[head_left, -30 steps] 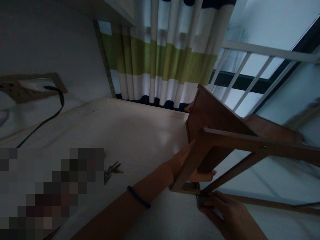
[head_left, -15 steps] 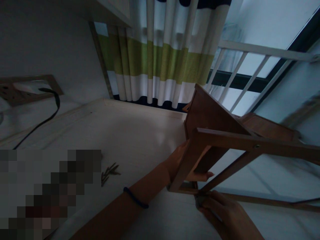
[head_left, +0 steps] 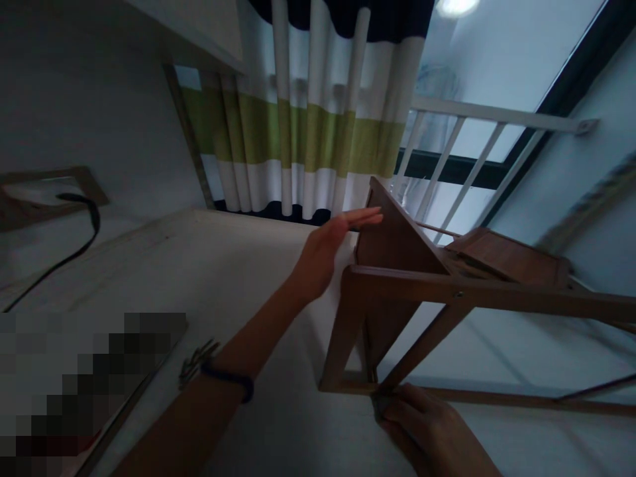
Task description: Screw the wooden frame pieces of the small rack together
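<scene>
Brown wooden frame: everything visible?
The brown wooden frame has long rails, a diagonal brace, flat panels and a round fastener on its upper rail. It rests on the pale surface and leaves view at right. The right hand pinches a small grayish thing at its lower rail; the left hand is at the end panel, contact unclear.

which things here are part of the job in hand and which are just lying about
Part of the job:
wooden frame, right hand at its lower bar
wooden panel, left hand open by it

Just around:
striped curtain
white railing
black cable
pile of thin pieces (could be parts, unclear)
</scene>
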A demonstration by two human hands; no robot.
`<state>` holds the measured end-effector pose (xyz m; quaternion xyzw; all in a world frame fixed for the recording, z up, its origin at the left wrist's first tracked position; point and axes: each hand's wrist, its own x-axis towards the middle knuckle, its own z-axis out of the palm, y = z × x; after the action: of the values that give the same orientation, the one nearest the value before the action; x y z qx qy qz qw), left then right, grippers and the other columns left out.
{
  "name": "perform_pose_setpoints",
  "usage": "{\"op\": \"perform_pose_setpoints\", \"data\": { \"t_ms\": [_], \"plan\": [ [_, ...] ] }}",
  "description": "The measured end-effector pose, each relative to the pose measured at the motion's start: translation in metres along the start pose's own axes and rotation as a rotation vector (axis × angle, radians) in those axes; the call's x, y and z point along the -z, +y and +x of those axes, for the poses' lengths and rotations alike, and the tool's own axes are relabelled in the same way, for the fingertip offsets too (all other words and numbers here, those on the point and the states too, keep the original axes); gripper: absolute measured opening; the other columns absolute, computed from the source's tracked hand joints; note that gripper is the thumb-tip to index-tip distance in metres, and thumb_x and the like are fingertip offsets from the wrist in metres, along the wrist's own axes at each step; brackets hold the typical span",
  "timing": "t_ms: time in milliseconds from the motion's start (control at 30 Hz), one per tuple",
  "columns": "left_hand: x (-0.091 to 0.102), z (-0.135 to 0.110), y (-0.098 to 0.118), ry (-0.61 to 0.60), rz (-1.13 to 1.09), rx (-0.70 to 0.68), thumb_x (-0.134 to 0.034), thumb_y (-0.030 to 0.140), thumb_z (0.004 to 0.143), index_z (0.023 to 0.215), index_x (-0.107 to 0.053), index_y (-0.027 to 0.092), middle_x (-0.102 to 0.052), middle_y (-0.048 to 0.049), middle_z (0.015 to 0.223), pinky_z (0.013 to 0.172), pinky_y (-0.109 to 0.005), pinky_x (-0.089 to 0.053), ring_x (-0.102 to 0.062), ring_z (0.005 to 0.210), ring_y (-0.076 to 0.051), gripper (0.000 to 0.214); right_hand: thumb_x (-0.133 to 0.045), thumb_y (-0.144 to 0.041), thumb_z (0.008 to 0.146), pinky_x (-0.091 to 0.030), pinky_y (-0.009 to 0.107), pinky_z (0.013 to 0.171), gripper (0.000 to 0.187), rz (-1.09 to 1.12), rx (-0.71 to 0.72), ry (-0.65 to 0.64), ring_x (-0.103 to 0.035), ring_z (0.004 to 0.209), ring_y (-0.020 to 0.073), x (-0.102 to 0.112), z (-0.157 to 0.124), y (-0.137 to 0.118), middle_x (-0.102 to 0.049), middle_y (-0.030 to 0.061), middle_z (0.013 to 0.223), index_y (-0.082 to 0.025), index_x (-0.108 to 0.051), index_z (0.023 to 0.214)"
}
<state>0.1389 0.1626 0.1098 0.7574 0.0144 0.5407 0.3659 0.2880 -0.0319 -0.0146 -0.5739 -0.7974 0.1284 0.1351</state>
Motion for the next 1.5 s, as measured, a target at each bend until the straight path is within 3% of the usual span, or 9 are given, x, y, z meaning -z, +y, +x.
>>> {"op": "perform_pose_setpoints", "data": {
  "t_ms": [100, 233, 300, 467, 667, 833, 1033, 1267, 1500],
  "plan": [
    [0.012, 0.023, 0.046, -0.258, -0.194, 0.116, -0.014, 0.049, 0.091, 0.106, -0.059, 0.019, -0.058, -0.0019, 0.115, 0.104, -0.040, -0.029, -0.046, 0.115, -0.022, 0.056, -0.045, -0.012, 0.085, -0.050, 0.032, 0.066, 0.016, -0.011, -0.014, 0.017, -0.058, 0.078, 0.0212, 0.001, 0.002, -0.002, -0.057, 0.0063, 0.091, -0.019, -0.059, 0.090],
    [0.012, 0.038, 0.105, -0.775, 0.117, 0.184, -0.019, 0.044, 0.091, 0.119, -0.048, 0.022, -0.055, 0.0021, 0.117, 0.084, -0.029, -0.043, -0.053, 0.104, -0.018, 0.046, -0.047, -0.010, 0.085, -0.050, 0.032, 0.070, 0.019, 0.028, -0.042, 0.014, -0.057, 0.082, 0.0215, 0.007, 0.004, -0.007, -0.058, 0.0061, 0.094, -0.019, -0.059, 0.096],
    [0.004, 0.038, 0.117, -0.880, 0.349, 0.112, -0.030, 0.052, 0.087, 0.109, -0.054, 0.027, -0.059, 0.0035, 0.105, 0.066, -0.021, -0.045, -0.058, 0.086, -0.015, 0.041, -0.047, -0.011, 0.085, -0.049, 0.032, 0.071, 0.021, 0.054, -0.046, 0.018, -0.057, 0.084, 0.0211, 0.009, 0.003, -0.009, -0.057, 0.0056, 0.096, -0.021, -0.059, 0.099],
    [-0.024, 0.030, 0.115, -0.725, 0.843, -0.051, -0.046, 0.064, 0.075, 0.080, -0.058, 0.021, -0.060, 0.0015, 0.085, 0.050, -0.022, -0.035, -0.053, 0.063, -0.011, 0.044, -0.047, -0.010, 0.085, -0.049, 0.034, 0.070, 0.021, 0.064, -0.061, 0.025, -0.057, 0.082, 0.0219, 0.010, 0.002, -0.011, -0.058, 0.0055, 0.095, -0.020, -0.060, 0.097],
    [-0.049, 0.026, 0.119, -0.593, 1.222, -0.121, -0.042, 0.076, 0.066, 0.069, -0.058, 0.015, -0.057, -0.0031, 0.066, 0.046, -0.023, -0.025, -0.048, 0.049, -0.013, 0.062, -0.046, -0.009, 0.084, -0.049, 0.035, 0.071, 0.022, 0.060, -0.062, 0.042, -0.057, 0.082, 0.0221, 0.009, 0.003, -0.011, -0.058, 0.0062, 0.094, -0.020, -0.061, 0.097],
    [-0.065, 0.020, 0.107, -0.440, 1.276, -0.222, -0.033, 0.066, 0.080, 0.071, -0.059, 0.013, -0.056, -0.0039, 0.064, 0.043, -0.022, -0.019, -0.053, 0.051, -0.014, 0.060, -0.049, -0.006, 0.083, -0.048, 0.034, 0.069, 0.021, 0.042, -0.055, 0.072, -0.057, 0.080, 0.0213, 0.007, 0.002, -0.012, -0.058, 0.0064, 0.094, -0.018, -0.062, 0.094],
    [-0.070, 0.018, 0.101, -0.411, 1.346, -0.232, -0.037, 0.055, 0.085, 0.073, -0.061, 0.013, -0.059, -0.0030, 0.070, 0.042, -0.026, -0.011, -0.058, 0.058, -0.016, 0.049, -0.052, -0.004, 0.082, -0.047, 0.031, 0.070, 0.020, 0.052, -0.081, 0.122, -0.057, 0.080, 0.0198, 0.008, 0.002, -0.015, -0.058, 0.0053, 0.093, -0.018, -0.062, 0.091],
    [-0.072, 0.028, 0.106, -0.404, 1.384, -0.160, -0.031, 0.058, 0.086, 0.074, -0.062, 0.015, -0.060, -0.0039, 0.070, 0.045, -0.026, -0.018, -0.059, 0.063, -0.018, 0.054, -0.051, -0.009, 0.085, -0.046, 0.031, 0.068, 0.013, 0.076, -0.113, 0.169, -0.056, 0.077, 0.0197, 0.007, -0.002, -0.020, -0.057, 0.0060, 0.089, -0.016, -0.061, 0.083],
    [-0.074, 0.045, 0.115, -0.418, 1.346, -0.126, -0.032, 0.059, 0.085, 0.079, -0.064, 0.016, -0.056, -0.0044, 0.063, 0.051, -0.026, -0.032, -0.058, 0.066, -0.021, 0.053, -0.038, -0.023, 0.090, -0.041, 0.029, 0.058, 0.022, 0.182, -0.082, 0.380, -0.055, 0.066, 0.0182, -0.002, -0.012, -0.028, -0.054, 0.0055, 0.081, -0.017, -0.057, 0.081]
  ]
}}
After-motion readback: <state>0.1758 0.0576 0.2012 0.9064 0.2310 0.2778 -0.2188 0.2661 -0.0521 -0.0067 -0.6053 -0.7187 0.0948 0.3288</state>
